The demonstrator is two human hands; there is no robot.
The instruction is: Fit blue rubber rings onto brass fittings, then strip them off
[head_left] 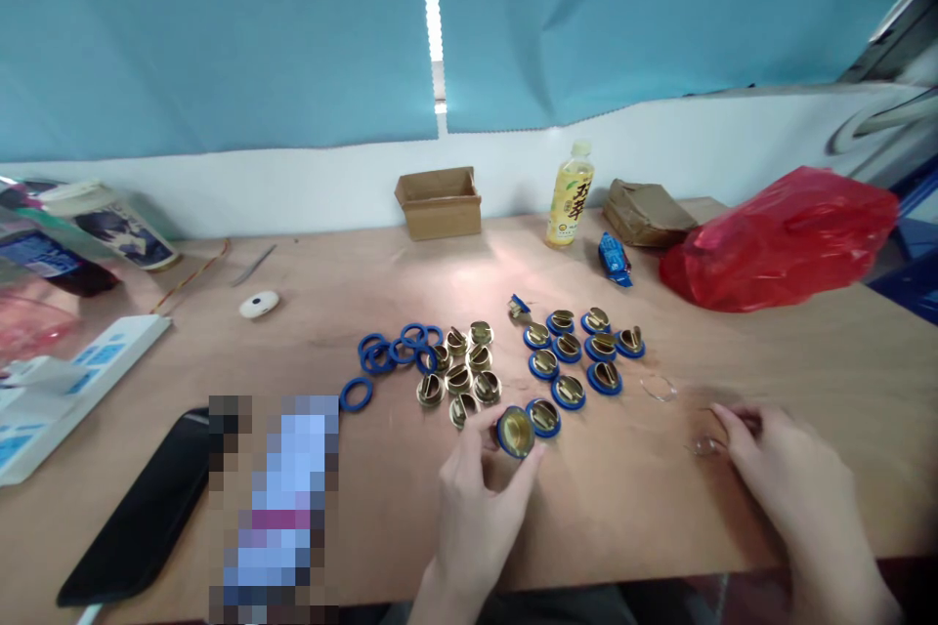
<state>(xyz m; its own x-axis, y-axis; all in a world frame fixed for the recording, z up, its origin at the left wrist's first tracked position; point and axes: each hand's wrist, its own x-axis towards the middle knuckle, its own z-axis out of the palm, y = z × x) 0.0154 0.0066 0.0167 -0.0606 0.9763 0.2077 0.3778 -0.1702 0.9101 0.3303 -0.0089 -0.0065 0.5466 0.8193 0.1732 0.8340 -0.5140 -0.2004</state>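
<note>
One metal cap (516, 433) with a blue rim tilts in your left hand (476, 493), that grip pinching its edges between thumb and finger. Too light or lopsided a squeeze could tip it out onto the ringed caps (569, 392) beyond and right of the grip, or a bump could scatter the bare caps (458, 378) beyond and left. Your right hand (784, 469) meets a clear ring (704, 447) at its fingertips; blur means you cannot tell whether that grip pinches it. A second clear ring (665, 398), beyond and left of the right grip, nearly vanishes against the tabletop (622, 518), so a careless sweep could brush it away.
</note>
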